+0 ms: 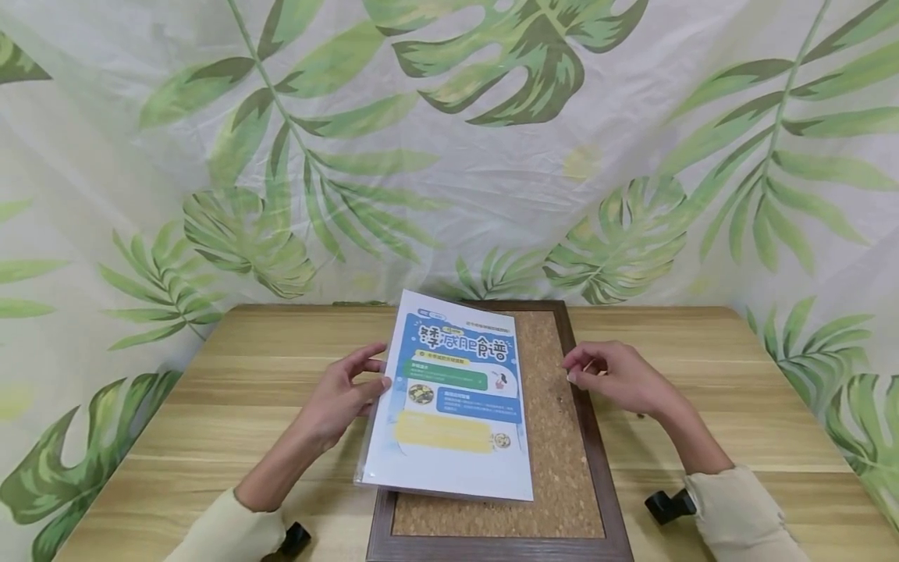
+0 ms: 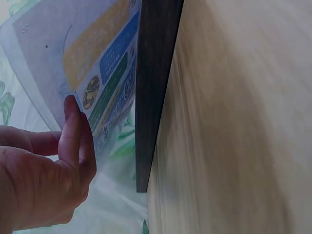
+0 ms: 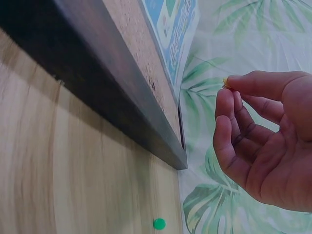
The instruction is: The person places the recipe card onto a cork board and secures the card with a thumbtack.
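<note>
A laminated poster [image 1: 453,390] with blue, green and yellow blocks and Chinese lettering is held tilted over a cork board [image 1: 558,453] in a dark wooden frame. My left hand [image 1: 333,398] pinches the poster's left edge, thumb in front and fingers behind, as the left wrist view also shows. To the right of the board, my right hand [image 1: 621,378] is raised above the frame's side. Between its thumb and index finger it pinches a small yellow-headed pushpin [image 3: 224,83]. The poster hides much of the cork's left side.
A green round-headed piece [image 3: 159,224] lies on the wooden table [image 1: 232,406] right of the board. Behind the table hangs a leaf-patterned cloth [image 1: 492,195]. Black wrist-worn devices [image 1: 667,506] show by both sleeves.
</note>
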{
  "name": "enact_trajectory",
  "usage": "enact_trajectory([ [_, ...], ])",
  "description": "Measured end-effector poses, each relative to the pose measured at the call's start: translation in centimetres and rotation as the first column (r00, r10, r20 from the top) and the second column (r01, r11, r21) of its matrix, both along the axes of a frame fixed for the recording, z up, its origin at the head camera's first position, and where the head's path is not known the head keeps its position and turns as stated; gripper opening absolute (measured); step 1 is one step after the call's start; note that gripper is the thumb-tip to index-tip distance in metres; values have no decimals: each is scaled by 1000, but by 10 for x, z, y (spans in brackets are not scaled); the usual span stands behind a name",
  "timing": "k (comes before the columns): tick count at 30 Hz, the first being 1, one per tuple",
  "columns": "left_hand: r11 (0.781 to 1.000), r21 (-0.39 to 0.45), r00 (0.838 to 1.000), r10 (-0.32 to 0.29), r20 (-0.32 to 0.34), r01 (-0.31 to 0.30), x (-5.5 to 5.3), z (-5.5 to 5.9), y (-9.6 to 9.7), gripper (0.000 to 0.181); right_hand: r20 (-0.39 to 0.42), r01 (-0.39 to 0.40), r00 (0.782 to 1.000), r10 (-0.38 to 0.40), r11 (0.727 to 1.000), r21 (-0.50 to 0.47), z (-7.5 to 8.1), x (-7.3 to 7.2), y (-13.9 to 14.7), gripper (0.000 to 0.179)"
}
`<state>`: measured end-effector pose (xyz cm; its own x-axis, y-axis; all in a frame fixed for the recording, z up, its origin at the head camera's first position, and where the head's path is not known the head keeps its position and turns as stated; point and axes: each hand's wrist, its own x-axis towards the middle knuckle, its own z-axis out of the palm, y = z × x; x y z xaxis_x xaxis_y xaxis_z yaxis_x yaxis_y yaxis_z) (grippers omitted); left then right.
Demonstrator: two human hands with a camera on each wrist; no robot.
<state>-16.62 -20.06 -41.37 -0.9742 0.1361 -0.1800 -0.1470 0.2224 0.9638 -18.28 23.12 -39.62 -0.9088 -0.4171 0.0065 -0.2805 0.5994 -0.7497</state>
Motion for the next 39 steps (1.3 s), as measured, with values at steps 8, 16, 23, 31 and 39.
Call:
enact_trajectory([
  [8, 997, -20, 997, -72, 42, 73, -3, -2, 17, 67, -12, -14, 1000, 14, 1000, 0, 0, -6, -10, 14],
  [16, 985, -101, 989, -135, 56, 140, -4, -6, 33, 72, -21, -36, 999, 37, 999, 36, 0, -15, -23, 17],
  [23, 959, -241, 988, -153, 1, 149, -2, -6, 44, 78, -29, -57, 998, 58, 998, 42, -3, -24, -35, 16],
  [31, 936, -284, 976, -220, -4, 209, -5, -5, 50, 80, -26, -91, 995, 92, 995, 48, -1, -34, -48, 15],
  [39, 893, -384, 968, -251, 1, 232, -8, -5, 51, 82, -50, -109, 992, 113, 991, 74, -3, -51, -64, 14],
])
